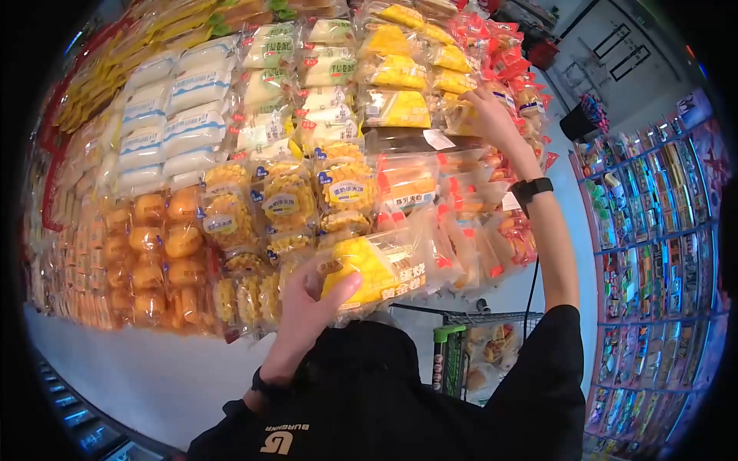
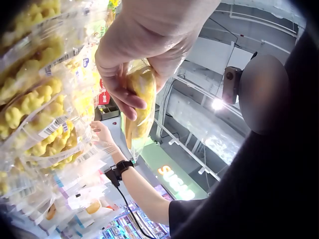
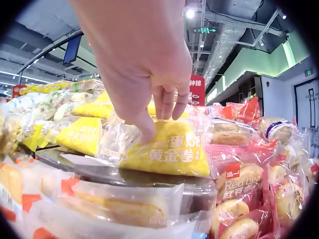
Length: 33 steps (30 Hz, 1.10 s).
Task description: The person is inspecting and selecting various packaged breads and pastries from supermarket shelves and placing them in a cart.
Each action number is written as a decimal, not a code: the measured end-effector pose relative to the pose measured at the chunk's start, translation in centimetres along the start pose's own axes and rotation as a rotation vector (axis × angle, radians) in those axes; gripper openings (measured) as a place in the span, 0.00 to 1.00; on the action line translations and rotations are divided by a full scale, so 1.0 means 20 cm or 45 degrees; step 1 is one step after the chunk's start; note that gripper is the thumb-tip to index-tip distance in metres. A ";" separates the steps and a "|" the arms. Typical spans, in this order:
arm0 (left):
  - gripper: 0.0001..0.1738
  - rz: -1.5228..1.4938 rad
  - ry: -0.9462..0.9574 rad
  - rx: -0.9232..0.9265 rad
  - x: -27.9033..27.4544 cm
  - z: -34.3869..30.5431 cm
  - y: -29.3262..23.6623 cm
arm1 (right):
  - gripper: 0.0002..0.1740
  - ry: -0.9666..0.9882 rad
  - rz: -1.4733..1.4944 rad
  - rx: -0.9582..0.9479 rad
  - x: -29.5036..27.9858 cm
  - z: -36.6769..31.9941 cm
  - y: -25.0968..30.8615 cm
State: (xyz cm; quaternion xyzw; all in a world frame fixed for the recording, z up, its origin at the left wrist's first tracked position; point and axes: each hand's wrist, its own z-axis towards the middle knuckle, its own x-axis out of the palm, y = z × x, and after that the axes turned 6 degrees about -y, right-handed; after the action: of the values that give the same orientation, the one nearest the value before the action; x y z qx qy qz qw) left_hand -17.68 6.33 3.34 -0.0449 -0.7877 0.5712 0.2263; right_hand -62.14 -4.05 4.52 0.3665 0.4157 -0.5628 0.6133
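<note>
In the head view my left hand [image 1: 311, 303] grips a clear packet with a yellow label [image 1: 365, 273] in front of my chest. The left wrist view shows thumb and fingers of that hand [image 2: 144, 55] on either side of the yellow packet [image 2: 141, 99]. My right hand [image 1: 496, 115] reaches to the back right of the display, onto another yellow packet [image 1: 460, 115]. In the right wrist view, thumb and fingers of that hand [image 3: 144, 79] pinch the top of this yellow packet [image 3: 169, 154], which lies among similar ones by a dark tray edge.
Waffle packets [image 1: 284, 201], orange-brown buns [image 1: 184, 240] and white packets [image 1: 201, 81] fill the display's left and middle. Red-trimmed packets [image 1: 407, 178] lie nearer me. A cart with a green handle part [image 1: 449, 333] stands at the front right, and stocked shelves [image 1: 653, 261] stand farther right.
</note>
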 end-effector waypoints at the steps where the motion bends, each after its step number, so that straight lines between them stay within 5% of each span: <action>1: 0.24 0.024 0.000 0.005 0.01 0.01 0.00 | 0.26 0.035 -0.009 0.024 -0.02 -0.02 0.02; 7: 0.26 -0.049 0.018 0.006 0.04 0.04 -0.01 | 0.25 -0.211 0.433 0.210 -0.26 -0.10 0.42; 9: 0.25 -0.088 0.005 -0.049 0.04 0.05 -0.03 | 0.26 -0.033 0.699 0.290 -0.41 -0.16 0.68; 11: 0.22 -0.166 0.040 -0.038 0.04 0.05 -0.04 | 0.27 0.092 0.861 0.042 -0.47 -0.25 0.85; 14: 0.20 -0.262 0.055 -0.112 0.02 0.07 -0.02 | 0.27 0.401 0.890 0.035 -0.57 -0.34 1.08; 26: 0.30 -0.411 0.449 -0.233 0.00 0.04 -0.06 | 0.28 0.387 1.572 0.811 -0.49 -0.55 1.13; 30: 0.22 -0.165 0.295 -0.114 0.00 0.01 -0.04 | 0.25 0.070 1.064 0.281 -0.50 -0.57 1.18; 33: 0.18 0.218 0.337 0.320 -0.03 -0.02 -0.03 | 0.23 0.000 0.874 0.094 -0.60 -0.55 1.25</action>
State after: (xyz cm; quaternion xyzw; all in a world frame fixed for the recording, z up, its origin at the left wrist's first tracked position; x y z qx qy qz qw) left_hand -16.79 6.20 3.83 -0.1577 -0.6668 0.6714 0.2824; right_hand -38.69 13.17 10.87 0.5069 0.2476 -0.3382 0.7532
